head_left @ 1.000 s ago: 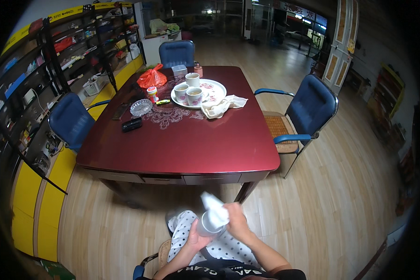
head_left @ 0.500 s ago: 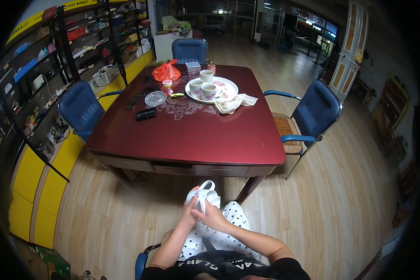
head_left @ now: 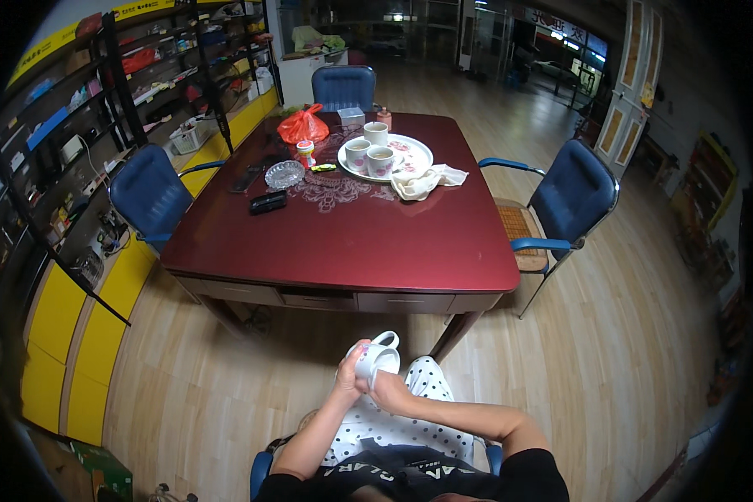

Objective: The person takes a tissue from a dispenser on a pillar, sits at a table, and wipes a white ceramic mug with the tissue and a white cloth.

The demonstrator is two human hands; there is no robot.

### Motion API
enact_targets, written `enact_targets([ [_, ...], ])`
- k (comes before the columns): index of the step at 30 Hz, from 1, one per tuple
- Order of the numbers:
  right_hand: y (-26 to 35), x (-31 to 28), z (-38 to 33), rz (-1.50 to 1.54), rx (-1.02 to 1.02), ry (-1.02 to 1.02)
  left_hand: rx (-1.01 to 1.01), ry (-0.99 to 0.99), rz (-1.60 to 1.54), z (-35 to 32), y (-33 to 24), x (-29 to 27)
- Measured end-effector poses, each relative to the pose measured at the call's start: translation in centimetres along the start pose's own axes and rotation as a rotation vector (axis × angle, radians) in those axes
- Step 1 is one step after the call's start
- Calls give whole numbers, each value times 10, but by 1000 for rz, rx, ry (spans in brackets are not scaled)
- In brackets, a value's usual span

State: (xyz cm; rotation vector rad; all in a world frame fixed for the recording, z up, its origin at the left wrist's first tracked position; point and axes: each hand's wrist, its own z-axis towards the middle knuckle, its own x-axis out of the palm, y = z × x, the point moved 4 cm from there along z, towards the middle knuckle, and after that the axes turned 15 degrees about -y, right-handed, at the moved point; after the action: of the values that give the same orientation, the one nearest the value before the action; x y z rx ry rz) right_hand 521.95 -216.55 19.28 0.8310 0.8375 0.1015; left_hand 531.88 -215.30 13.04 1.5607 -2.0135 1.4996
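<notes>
Over my lap, just in front of the table, a white mug (head_left: pixel 365 361) with a pink and purple print lies tilted in my left hand (head_left: pixel 348 374). Its handle points up and away, and its mouth faces right. My right hand (head_left: pixel 389 393) is closed at the rim, its fingertips partly hidden by the mug. Something white, seemingly a cloth (head_left: pixel 387 362), shows inside the mouth by those fingers. On the table, a round white tray (head_left: pixel 417 151) with a floral print carries three similar mugs (head_left: pixel 381 161). A crumpled off-white cloth (head_left: pixel 422 183) lies at the tray's near right edge.
The dark red table (head_left: pixel 335 251) stands ahead, holding a glass ashtray (head_left: pixel 284 174), a black case (head_left: pixel 268 202), a small jar (head_left: pixel 306 154) and a red plastic bag (head_left: pixel 303 125). Blue chairs (head_left: pixel 571 191) surround it. Loaded shelves (head_left: pixel 100 125) line the left.
The mug has turned, so its mouth now faces more to the right. My right hand has shifted to the rim, and the white cloth that stuck out beside the mug is now mostly hidden.
</notes>
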Motion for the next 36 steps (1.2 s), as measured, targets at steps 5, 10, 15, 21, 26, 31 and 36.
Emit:
enact_targets([
  [5, -20, -22, -1, -128, -633, 198, -257, -6, 54, -12, 8, -2],
  [10, -22, 13, -11, 42, -106, 231, -170, -169, -17, 1, 16, -25],
  [15, -14, 48, 5, 845, 855, -107, 209, -247, 121, 8, 8, -39],
  [21, -16, 36, -17, 129, -43, -26, -74, -103, 6, 12, 2, -31],
  [26, -52, 22, -22, -150, -439, 150, -403, 23, 77, -7, 0, -4],
  [31, -37, 2, -2, 750, 773, 36, 139, 53, 471, -5, 2, -18],
  [36, -29, 2, -1, 975, 1104, -234, 542, -22, 524, -21, -1, -10],
])
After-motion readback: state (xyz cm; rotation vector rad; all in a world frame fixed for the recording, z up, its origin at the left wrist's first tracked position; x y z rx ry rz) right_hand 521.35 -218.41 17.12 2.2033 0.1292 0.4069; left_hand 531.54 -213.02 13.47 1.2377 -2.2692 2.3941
